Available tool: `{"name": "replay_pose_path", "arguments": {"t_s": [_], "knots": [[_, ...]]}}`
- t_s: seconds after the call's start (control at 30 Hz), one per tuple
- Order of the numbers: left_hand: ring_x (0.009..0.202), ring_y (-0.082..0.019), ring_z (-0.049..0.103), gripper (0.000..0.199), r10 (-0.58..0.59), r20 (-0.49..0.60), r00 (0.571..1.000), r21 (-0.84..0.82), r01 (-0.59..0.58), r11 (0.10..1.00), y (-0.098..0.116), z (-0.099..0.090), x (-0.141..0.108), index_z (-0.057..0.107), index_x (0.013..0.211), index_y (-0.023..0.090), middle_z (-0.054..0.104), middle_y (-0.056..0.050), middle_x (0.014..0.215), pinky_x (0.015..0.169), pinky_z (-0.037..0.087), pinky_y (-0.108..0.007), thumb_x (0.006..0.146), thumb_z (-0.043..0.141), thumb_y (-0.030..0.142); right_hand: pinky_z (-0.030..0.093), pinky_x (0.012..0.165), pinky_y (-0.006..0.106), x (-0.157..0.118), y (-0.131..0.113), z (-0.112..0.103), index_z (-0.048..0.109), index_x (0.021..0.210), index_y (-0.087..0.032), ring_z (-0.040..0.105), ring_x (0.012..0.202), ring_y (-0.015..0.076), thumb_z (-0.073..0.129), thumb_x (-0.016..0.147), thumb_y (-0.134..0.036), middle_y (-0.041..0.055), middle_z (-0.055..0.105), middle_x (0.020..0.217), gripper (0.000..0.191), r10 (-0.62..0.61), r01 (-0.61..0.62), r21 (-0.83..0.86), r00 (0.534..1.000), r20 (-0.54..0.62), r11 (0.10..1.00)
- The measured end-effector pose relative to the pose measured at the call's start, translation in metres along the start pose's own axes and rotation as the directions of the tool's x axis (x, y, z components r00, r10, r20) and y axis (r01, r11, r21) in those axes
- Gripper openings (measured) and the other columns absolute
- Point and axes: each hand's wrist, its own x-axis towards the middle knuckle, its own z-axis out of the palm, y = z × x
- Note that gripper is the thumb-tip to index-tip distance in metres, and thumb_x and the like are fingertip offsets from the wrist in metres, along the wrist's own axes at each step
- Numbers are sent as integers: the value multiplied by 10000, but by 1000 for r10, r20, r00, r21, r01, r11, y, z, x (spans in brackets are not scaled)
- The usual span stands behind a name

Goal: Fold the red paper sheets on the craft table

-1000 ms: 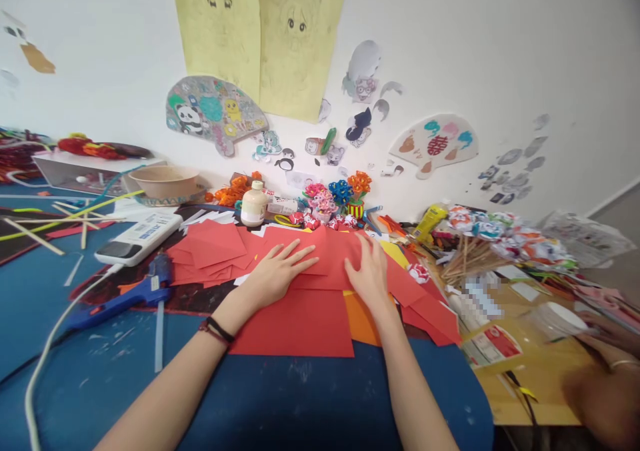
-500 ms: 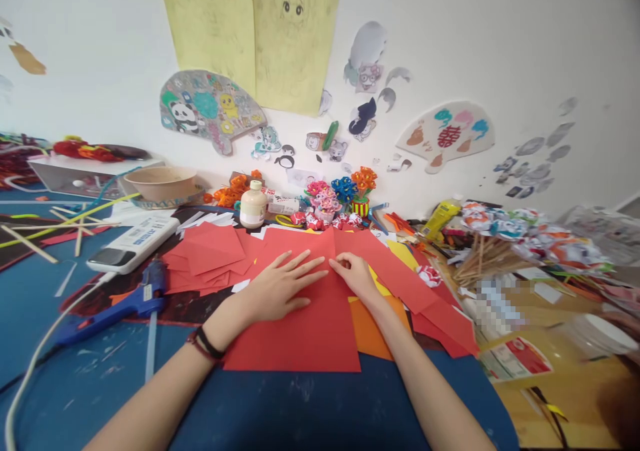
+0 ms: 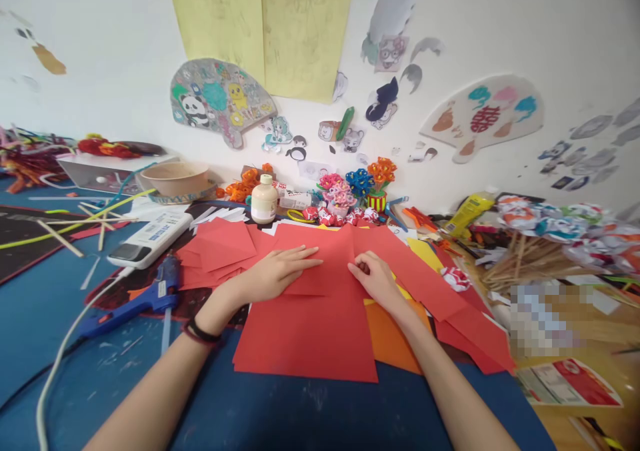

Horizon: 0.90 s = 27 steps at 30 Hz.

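Note:
A large red paper sheet (image 3: pixel 306 341) lies in front of me near the table edge. Over its far part rests another red paper piece (image 3: pixel 313 284), whose lower edge shows below my left hand. My left hand (image 3: pixel 275 274) presses on it from the left, fingers stretched out and pointing right. My right hand (image 3: pixel 379 281) has its fingers curled, with thumb and forefinger pinched at the paper's right edge. The far edge of the red paper rises slightly between the hands. Orange paper (image 3: pixel 395 341) shows beneath my right forearm.
Stacked red paper squares (image 3: pixel 225 244) lie left, beside a blue glue gun (image 3: pixel 165 284) and a white power strip (image 3: pixel 153 239). A cream bottle (image 3: pixel 264 201) and pipe-cleaner flowers (image 3: pixel 359 183) stand behind. Red strips (image 3: pixel 450 297) spread right, near wrapped sticks (image 3: pixel 515 257).
The view has shifted, moving the scene rightward. My left hand has turned flatter, its fingers closer together, and the lower edge of a red piece now shows beneath it. My right hand stays pinched.

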Motion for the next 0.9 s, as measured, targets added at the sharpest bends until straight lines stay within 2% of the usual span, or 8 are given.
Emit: {"name": "replay_pose_path", "arguments": {"t_s": [0.1,0.27,0.9], "knots": [[1435,-217,265,448,-16,-7,1000,83,16,996,-3,7,0,375,1442,374,252,29,1568,1148,279,-409,1018,247,310,379,629,283,-1,0,-3,570,698,-207,522,665,160,548,857,-367,4,522,732,227,11,-11,-4,1000,25,1000],[1431,-206,275,450,-6,-13,1000,132,8,991,-8,13,3,358,1447,384,250,30,1570,1134,283,-393,1022,228,314,387,632,286,-3,-3,-8,586,687,-207,528,658,157,586,837,-398,1,531,726,243,40,-40,8,998,40,999],[1425,-195,291,455,20,0,1000,188,-20,982,-14,13,4,355,1450,375,252,26,1571,1117,274,-357,1024,205,320,401,632,290,-5,1,-4,580,691,-213,532,664,162,619,815,-430,4,546,729,253,6,-7,30,1000,12,1000]]}}
